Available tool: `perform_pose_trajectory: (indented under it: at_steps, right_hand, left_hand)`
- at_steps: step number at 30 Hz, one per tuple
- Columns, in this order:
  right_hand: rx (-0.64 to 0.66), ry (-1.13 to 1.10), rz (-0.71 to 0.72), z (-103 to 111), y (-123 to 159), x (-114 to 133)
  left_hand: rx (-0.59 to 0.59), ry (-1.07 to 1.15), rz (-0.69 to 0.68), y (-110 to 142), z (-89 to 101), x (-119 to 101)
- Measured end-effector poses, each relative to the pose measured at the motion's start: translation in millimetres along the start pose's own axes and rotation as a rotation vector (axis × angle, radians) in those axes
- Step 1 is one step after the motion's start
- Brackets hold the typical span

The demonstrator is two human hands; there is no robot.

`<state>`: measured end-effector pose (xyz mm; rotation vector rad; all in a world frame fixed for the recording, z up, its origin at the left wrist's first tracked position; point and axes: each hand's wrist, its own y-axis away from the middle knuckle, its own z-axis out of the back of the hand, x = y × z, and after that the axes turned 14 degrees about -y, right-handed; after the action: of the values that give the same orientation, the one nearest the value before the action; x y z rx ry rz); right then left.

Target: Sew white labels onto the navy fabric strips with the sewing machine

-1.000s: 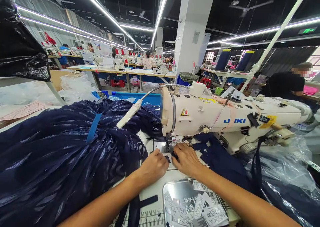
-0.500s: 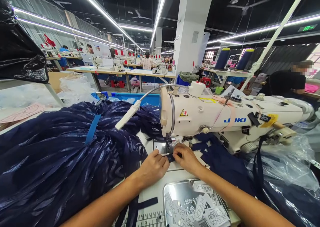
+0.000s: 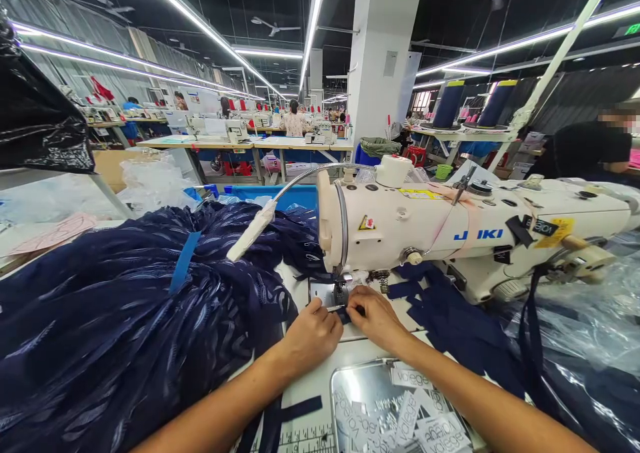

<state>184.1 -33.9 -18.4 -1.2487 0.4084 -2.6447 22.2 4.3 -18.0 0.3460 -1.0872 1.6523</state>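
My left hand (image 3: pixel 314 333) and my right hand (image 3: pixel 374 314) meet just in front of the presser foot (image 3: pixel 341 294) of a white sewing machine (image 3: pixel 385 223). Between them lies a narrow navy fabric strip (image 3: pixel 343 315). Both hands have curled fingers. The right one pinches the strip close beside the foot, and the left one grips its near side, though its fingertips are mostly hidden. Below the hands, a shiny metal tray (image 3: pixel 343 372) holds white printed labels (image 3: pixel 407 413) and small pale bits.
A large heap of navy garments (image 3: pixel 125 326), tied with a blue band (image 3: pixel 184 263), covers the left side. Navy fabric pieces (image 3: pixel 455 320) and clear plastic (image 3: pixel 590 306) lie right. A white lamp on a bent stalk (image 3: pixel 253 230) hangs over the heap. A person (image 3: pixel 583 146) sits right.
The view has shifted slightly, so the machine's right end and the tray sit a little farther right. Both hands stay at the presser foot with almost the same grip.
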Motion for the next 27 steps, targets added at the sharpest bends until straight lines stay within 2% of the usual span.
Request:
perform_pose_trajectory:
  at_steps: [4, 7, 9, 13, 16, 19, 21, 24, 27]
  right_hand:
    - [0.006, -0.028, -0.003, 3.7, 2.3, 1.0]
    - [0.058, -0.02, 0.032, 7.6, 7.1, 3.2]
    - [0.092, 0.11, 0.087, 7.3, 12.1, 7.8]
    - [0.135, 0.541, 0.22, -2.4, 22.6, 20.5]
    - [0.197, 0.698, 0.317, -5.9, 24.7, 22.9]
    - [0.3, 0.705, 0.462, 3.8, 17.7, 15.3]
    - [0.348, 0.695, 0.552, 14.4, 10.1, 6.9]
    - [0.338, 0.708, 0.579, 26.5, 0.8, -5.6]
    - [0.3, 0.723, 0.575, 28.8, -2.1, -14.7]
  left_hand:
    - [0.03, 0.017, -0.013, -0.5, 1.6, 0.4]
    - [0.052, 0.039, -0.03, -1.4, -0.3, -0.2]
    - [0.068, 0.061, -0.035, -2.4, -1.8, -0.7]
    - [0.116, 0.139, -0.014, -1.8, 1.1, 5.3]
    - [0.19, 0.25, 0.009, 4.7, 9.7, 17.5]
    - [0.203, 0.445, 0.028, 12.0, 16.6, 25.1]
    - [0.199, 0.549, 0.057, 12.9, 16.6, 22.7]
    - [0.227, 0.552, 0.123, 7.0, 10.7, 10.1]
    - [0.247, 0.489, 0.168, -1.0, 3.9, -2.4]
